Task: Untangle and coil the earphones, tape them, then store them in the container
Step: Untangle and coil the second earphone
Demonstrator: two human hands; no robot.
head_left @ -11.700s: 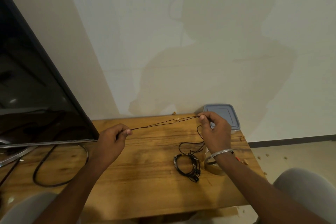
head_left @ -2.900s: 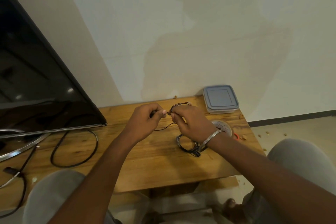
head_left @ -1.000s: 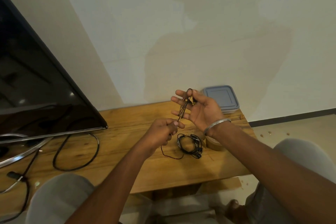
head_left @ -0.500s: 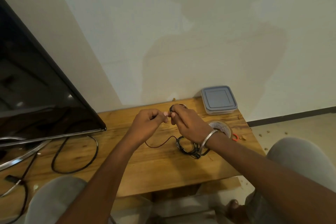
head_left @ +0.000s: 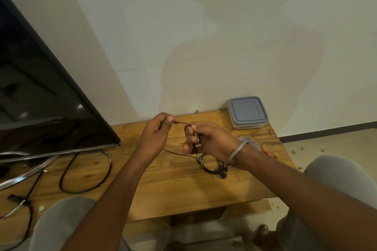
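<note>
A thin black earphone cable (head_left: 184,124) runs between both hands above the wooden table (head_left: 163,185). My left hand (head_left: 156,135) pinches the cable between thumb and forefinger. My right hand (head_left: 206,140) holds loops of the same cable wound around its fingers. A loose stretch of cable hangs below the hands toward the table. A second coiled black earphone (head_left: 213,166) lies on the table under my right wrist. A roll of tape (head_left: 252,143) sits behind my right wrist, partly hidden. The grey lidded container (head_left: 247,111) stands shut at the table's back right corner.
A large black TV screen (head_left: 40,96) fills the left side, with its metal stand (head_left: 24,171) and a thick black cable loop (head_left: 85,173) on the table. A white wall is right behind the table. Crumbs lie on the floor at the right. My knees sit below the front edge.
The cable was stretched straight between the hands; since then it has been wound loop by loop around my right hand's fingers. In the last half second my left hand pulled slightly left, drawing the cable taut.
</note>
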